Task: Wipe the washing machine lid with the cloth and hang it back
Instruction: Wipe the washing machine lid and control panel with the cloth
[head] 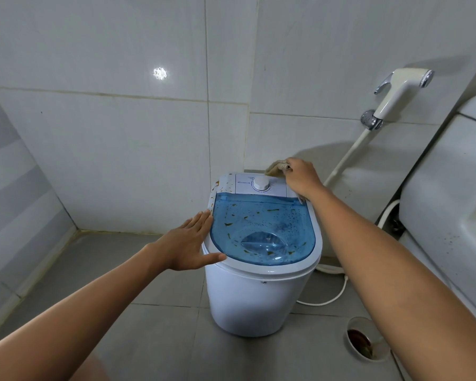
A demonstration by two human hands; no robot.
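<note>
- The right hand [302,176] is closed on the tan cloth [277,166], pressing it on the white control panel just beyond the dial [261,184].
- The left hand [191,242] lies flat and empty, fingers spread against the near-left rim, steadying the small washing machine [259,298].
- Brown flecks dot the blue lid [261,229] between the 2 hands; I'd drag the cloth toward the body in overlapping passes.
- A sprayer [401,89] and hose [346,158] hang right of the right hand; a floor drain [364,342] lies under that forearm.

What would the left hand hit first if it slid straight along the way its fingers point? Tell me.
Probably the blue lid: the left hand lies flat at the machine's left rim, fingers aimed up-right across it. Depth is uncertain.
</note>
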